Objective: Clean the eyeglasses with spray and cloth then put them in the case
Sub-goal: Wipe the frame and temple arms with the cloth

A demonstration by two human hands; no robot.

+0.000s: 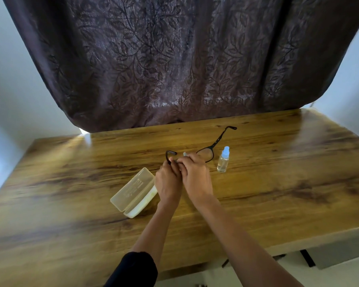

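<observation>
Here, on the wooden table (pixel 278 183), the case (pixel 133 192) sits left of the hands, roughly midway between the left and right edges and a little nearer the front edge than the back. It is pale and translucent, its lid swung open to the left; nothing can be made out inside it, though the left wrist covers its right end.

Just right of the case, the left hand (pixel 168 181) is closed on the glasses (pixel 205 154) at their left rim, fingers curled round the dark frame. The right hand (pixel 195 176) presses against it, fingers pinched together over the same lens; a small pale bit showing above its knuckles may be the cloth, but it is too hidden to be sure. The glasses are held above the middle of the table, the right lens and one arm reaching out towards the back edge.

Right of the hands stands the bottle (pixel 223 160), upright, clear with a pale blue cap, holding clear liquid to near its shoulder. It stands just beside the right lens.

A dark curtain (pixel 174 59) hangs behind the back edge.
</observation>
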